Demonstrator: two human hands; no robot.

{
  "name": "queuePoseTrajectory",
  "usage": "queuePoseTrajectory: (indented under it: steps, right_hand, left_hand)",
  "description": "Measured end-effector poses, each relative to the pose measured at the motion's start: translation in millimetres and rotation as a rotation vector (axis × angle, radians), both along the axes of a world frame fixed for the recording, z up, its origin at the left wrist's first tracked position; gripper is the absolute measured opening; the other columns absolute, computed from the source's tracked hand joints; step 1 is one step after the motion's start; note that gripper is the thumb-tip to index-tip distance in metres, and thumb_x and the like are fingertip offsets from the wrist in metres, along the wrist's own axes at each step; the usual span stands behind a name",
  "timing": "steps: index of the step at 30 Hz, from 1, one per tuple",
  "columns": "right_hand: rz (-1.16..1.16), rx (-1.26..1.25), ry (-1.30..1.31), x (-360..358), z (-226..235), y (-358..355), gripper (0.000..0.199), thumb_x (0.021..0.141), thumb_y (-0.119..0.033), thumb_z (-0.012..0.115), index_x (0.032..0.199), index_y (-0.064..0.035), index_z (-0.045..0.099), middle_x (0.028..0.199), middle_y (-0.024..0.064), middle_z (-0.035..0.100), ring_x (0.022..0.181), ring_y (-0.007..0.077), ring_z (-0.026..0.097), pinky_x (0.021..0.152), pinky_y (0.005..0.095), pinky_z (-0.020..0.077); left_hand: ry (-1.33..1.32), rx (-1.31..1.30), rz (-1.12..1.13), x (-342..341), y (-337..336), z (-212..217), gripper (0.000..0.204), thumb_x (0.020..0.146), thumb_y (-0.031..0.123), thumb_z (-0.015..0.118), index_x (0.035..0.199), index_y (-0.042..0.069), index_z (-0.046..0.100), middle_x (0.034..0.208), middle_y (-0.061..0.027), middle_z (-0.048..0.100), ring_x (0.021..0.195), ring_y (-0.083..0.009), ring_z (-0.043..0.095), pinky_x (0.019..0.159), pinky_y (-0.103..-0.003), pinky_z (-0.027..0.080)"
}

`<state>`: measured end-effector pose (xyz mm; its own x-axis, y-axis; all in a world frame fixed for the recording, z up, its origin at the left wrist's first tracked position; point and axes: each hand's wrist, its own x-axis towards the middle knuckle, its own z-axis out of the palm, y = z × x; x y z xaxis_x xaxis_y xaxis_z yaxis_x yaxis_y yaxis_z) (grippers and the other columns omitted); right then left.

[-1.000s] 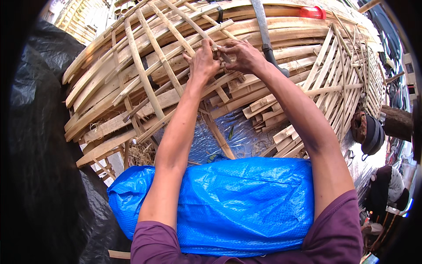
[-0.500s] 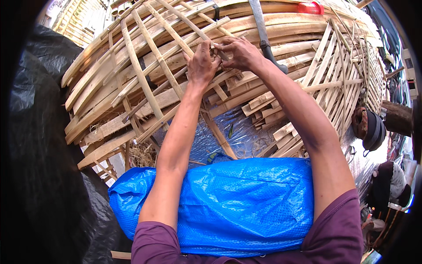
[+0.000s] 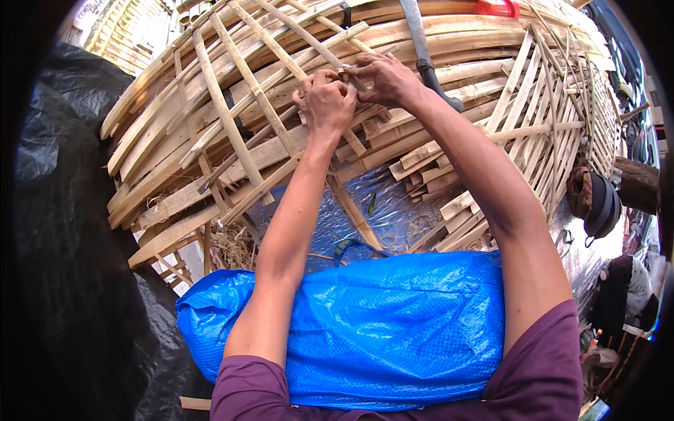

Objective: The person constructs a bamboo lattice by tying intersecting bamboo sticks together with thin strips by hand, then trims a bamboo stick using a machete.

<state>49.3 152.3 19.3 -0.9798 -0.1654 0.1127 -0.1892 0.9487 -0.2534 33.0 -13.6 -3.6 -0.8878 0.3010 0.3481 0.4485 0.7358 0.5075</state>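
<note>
Both hands meet at one bamboo strip (image 3: 309, 36) of an open lattice of crossed bamboo strips (image 3: 226, 116). My left hand (image 3: 326, 99) is closed, its fingers curled in at the strip. From the right, my right hand (image 3: 385, 79) pinches the same strip with thumb and fingers. A small pale bit shows between the fingertips; I cannot make out what it is. The strip's lower end is partly hidden by the hands. Under the lattice lie long split bamboo slats (image 3: 449, 31) in a stack.
A blue woven plastic sheet (image 3: 400, 323) covers my lap. Beyond the right hand lies a dark-handled tool (image 3: 425, 63), with a red plastic container (image 3: 497, 8) farther back. Thin bamboo strips (image 3: 537, 126) are piled at right. Black sheeting (image 3: 77, 210) hangs at left.
My left hand has shifted slightly down and turned, with its fingers curled more. My right hand stays at the strip, its fingers closer to the left hand.
</note>
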Motion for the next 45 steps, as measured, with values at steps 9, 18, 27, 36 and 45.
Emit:
queuePoseTrajectory:
  steps: [9,18,27,36,45]
  right_hand:
    - [0.018,-0.011,-0.004,-3,3,3,0.059,0.074,-0.035,0.076,0.131,-0.0267,0.062,0.138,0.0086,0.055,0.129,0.0267,0.050,0.112,0.0457,0.0347]
    - [0.027,-0.097,0.029,0,2,0,0.061,0.069,-0.028,0.078,0.128,-0.0226,0.064,0.134,0.0091,0.056,0.130,0.0261,0.048,0.114,0.0539,0.0288]
    - [0.027,-0.135,0.052,11,4,-4,0.062,0.068,-0.031,0.082,0.127,-0.0246,0.065,0.131,0.0126,0.059,0.131,0.0288,0.047,0.112,0.0462,0.0305]
    - [0.003,-0.158,0.075,3,-2,-5,0.054,0.072,-0.031,0.080,0.124,-0.0266,0.067,0.129,0.0074,0.059,0.130,0.0258,0.047,0.113,0.0588,0.0267]
    - [-0.018,-0.166,0.173,4,-22,-5,0.052,0.072,-0.026,0.078,0.123,-0.0238,0.068,0.128,0.0073,0.059,0.130,0.0263,0.047,0.113,0.0591,0.0265]
  left_hand:
    - [-0.363,0.090,-0.035,-17,-6,8,0.024,0.079,0.035,0.073,0.080,0.012,0.078,0.128,0.0000,0.058,0.125,-0.0208,0.046,0.105,-0.045,0.027]
    - [-0.347,0.226,0.039,-12,4,2,0.021,0.075,0.036,0.076,0.079,0.016,0.078,0.121,0.0018,0.057,0.125,-0.0191,0.041,0.106,-0.046,0.018]
    - [-0.268,0.334,0.088,-1,11,-8,0.017,0.075,0.033,0.075,0.074,0.017,0.076,0.113,0.0027,0.056,0.118,-0.0178,0.045,0.107,-0.046,0.016]
    - [-0.217,0.355,0.038,-5,9,-11,0.017,0.075,0.034,0.076,0.077,0.018,0.077,0.115,0.0032,0.057,0.119,-0.0176,0.044,0.105,-0.045,0.016]
    - [-0.186,0.324,0.027,-1,8,-9,0.019,0.076,0.037,0.074,0.082,0.019,0.075,0.116,0.0028,0.057,0.120,-0.0180,0.043,0.105,-0.045,0.016]
